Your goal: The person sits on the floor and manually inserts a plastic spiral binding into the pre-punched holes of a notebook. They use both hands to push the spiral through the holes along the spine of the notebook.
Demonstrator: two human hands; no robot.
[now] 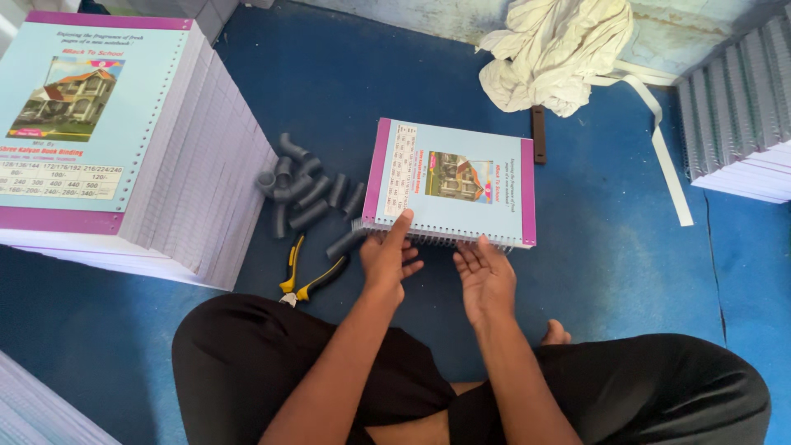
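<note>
Both of our hands meet at the near, spiral-bound edge of the notebook (451, 181); our left hand (390, 257) has a loose grip, thumb laid up on the pale blue cover and fingers curled at the wire, while our right hand (486, 276) lies open with no grip at all, palm up, fingertips just touching the coil; whether the left fingers actually pinch the wire we cannot tell; the notebook lies flat on the blue floor (610, 272) directly ahead of both hands, its long axis running left to right across us, the bound edge nearest and the free edge away, so both hands are about equally near, the left toward the left corner; its cover is smooth card, light blue with magenta bands down the short sides and a small house picture; the coil (437, 238) is thin bright wire in tight loops; just left of it sits a heap of short grey tubes (306, 191), matte and bent, one touching the notebook's near-left corner; yellow-handled pliers (306, 276) lie beside our left knee; farther left stands a tall stack of punched pages (165, 165) topped by the same cover; a crumpled white cloth (560, 49) lies beyond, and more bound books (737, 124) are piled at far right.
</note>
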